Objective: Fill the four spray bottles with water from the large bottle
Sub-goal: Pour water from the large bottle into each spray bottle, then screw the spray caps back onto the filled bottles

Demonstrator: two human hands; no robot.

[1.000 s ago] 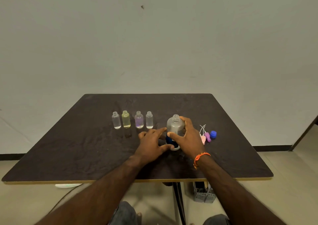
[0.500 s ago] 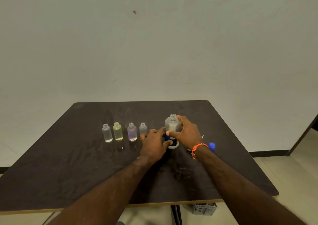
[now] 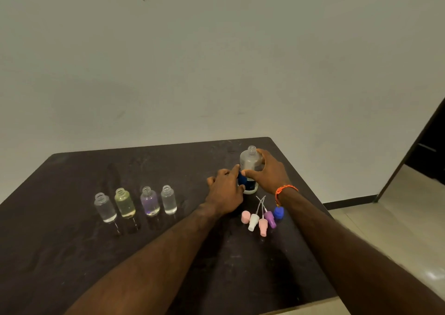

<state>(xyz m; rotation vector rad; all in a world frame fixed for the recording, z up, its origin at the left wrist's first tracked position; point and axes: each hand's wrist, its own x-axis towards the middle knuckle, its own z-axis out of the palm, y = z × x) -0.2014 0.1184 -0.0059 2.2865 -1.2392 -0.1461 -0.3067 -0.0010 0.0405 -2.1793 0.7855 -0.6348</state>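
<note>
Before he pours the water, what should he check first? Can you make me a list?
1. Big bottle cap off: ok, neck open.
2. Right hand grips it: ok.
3. Left hand steadies its base: cannot tell, contact hidden.
4. Four small bottles open and upright: ok, in a row.
5. Spray tops out of the way: ok, lying near the edge beside the right wrist.
6. Small bottles have room: cannot tell, they look filled.

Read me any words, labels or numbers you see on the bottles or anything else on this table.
Nothing can be read.
Large bottle: a blue and white label low on its body, mostly covered by the left hand and right hand; its print is too small and blurred.
Four small spray bottles: no labels visible.
Blue cap: no marking visible.
</note>
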